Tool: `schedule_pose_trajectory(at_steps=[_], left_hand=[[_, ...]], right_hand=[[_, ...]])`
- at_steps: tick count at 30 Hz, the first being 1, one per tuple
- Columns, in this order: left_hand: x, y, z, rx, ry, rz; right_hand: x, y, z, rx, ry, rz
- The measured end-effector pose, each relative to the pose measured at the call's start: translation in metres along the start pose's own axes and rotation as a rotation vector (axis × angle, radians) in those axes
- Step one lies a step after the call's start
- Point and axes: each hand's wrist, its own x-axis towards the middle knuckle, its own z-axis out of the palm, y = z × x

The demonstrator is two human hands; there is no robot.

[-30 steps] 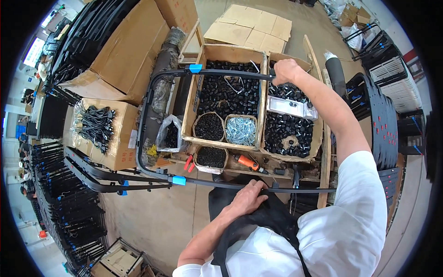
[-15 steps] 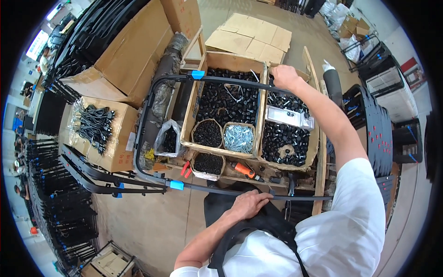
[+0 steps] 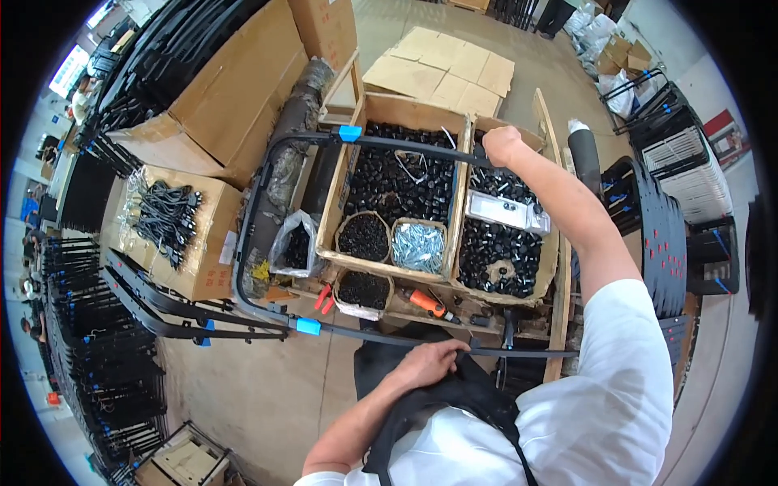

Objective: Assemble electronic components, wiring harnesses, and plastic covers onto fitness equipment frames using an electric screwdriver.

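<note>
Currently, the blk U-shaped frame [image 3: 413,147] is positioned w/ its far rail [image 3: 442,151] over the parts box [image 3: 459,219] & its near rail [image 3: 389,337] by the waist. The near rail is touched by the L hand [image 3: 425,362]; can't tell if it's gripped. The R hand [image 3: 502,147] is clenched at the far rail's end, contents hidden. Btwn the rails, blk parts [image 3: 377,182] & silver screws [image 3: 418,245] are boxed; an orange tool [image 3: 429,304] is laid nearby. Further L, cables [image 3: 166,215] are piled on a carton [image 3: 212,267].
</note>
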Motion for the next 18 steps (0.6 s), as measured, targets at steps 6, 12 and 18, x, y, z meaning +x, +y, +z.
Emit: schedule_pose_trajectory(at_steps=[6, 12, 18], left_hand=[[0.006, 0.000, 0.009, 0.049, -0.004, 0.008], [0.007, -0.006, 0.009, 0.251, 0.060, 0.121], [-0.001, -0.008, 0.005, 0.174, 0.147, 0.033]], right_hand=[[-0.003, -0.005, -0.009, -0.142, -0.146, 0.013], [-0.005, -0.011, 0.003, -0.113, -0.008, 0.037], [-0.001, -0.007, 0.010, -0.096, 0.014, 0.027]])
